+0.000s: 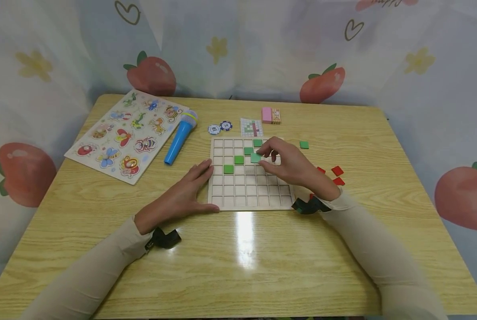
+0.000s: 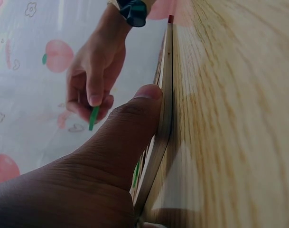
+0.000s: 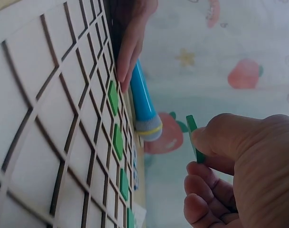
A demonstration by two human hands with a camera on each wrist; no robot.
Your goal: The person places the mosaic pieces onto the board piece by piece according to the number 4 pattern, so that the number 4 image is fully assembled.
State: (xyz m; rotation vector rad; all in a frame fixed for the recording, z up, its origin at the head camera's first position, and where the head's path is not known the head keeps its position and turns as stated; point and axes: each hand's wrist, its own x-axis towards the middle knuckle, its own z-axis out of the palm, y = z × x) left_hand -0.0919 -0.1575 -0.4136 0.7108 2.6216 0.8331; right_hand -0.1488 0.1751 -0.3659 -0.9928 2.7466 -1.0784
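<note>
A wooden grid board (image 1: 250, 195) lies in the middle of the table. Several green tiles sit in its cells, among them one (image 1: 228, 169) at the left and one (image 1: 257, 142) in the top row. My right hand (image 1: 280, 162) hovers over the board's upper right part and pinches a green tile (image 1: 256, 158) (image 3: 194, 137) (image 2: 93, 118) between thumb and fingers, held just above the cells. My left hand (image 1: 182, 193) lies flat on the table with straight fingers, its thumb (image 2: 135, 118) pressed against the board's left edge (image 2: 165, 95).
A loose green tile (image 1: 304, 144) and red tiles (image 1: 337, 170) lie right of the board. Behind it are a pattern card (image 1: 251, 127), two chips (image 1: 220, 128) and a pink block (image 1: 267, 114). A blue toy microphone (image 1: 180, 138) (image 3: 144, 104) and an animal puzzle (image 1: 126, 133) lie left.
</note>
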